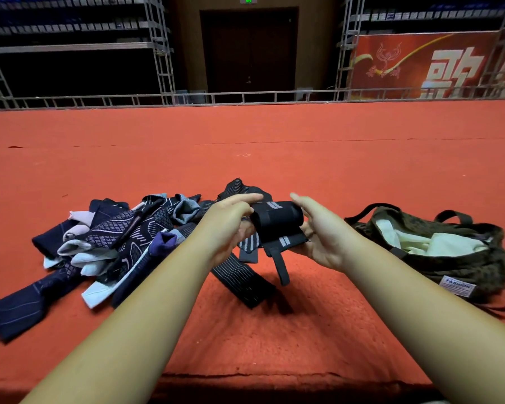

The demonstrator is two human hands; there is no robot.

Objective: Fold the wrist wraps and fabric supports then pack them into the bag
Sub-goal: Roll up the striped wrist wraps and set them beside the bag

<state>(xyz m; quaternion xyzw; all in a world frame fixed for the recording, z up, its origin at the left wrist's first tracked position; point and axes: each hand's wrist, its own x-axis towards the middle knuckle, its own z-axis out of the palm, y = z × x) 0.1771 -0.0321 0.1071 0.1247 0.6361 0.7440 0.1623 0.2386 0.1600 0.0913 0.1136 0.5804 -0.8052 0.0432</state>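
A black wrist wrap (276,221) with grey stripes is rolled into a thick bundle and held above the red carpet. My left hand (231,223) grips its left end, fingers over the top. My right hand (318,231) cups its right end from below, fingers stretched upward. A loose strap tail (280,265) hangs down from the roll. A pile of dark blue, grey and white fabric supports (108,240) lies to the left. A striped black elastic band (242,282) lies on the carpet under my hands. The dark brown bag (461,269) lies open at the right, pale lining showing.
The red carpet (274,330) covers the raised floor, whose front edge runs along the bottom of the view. Metal railings (245,97) and scaffolding stand far behind. A red banner (435,65) hangs at the back right.
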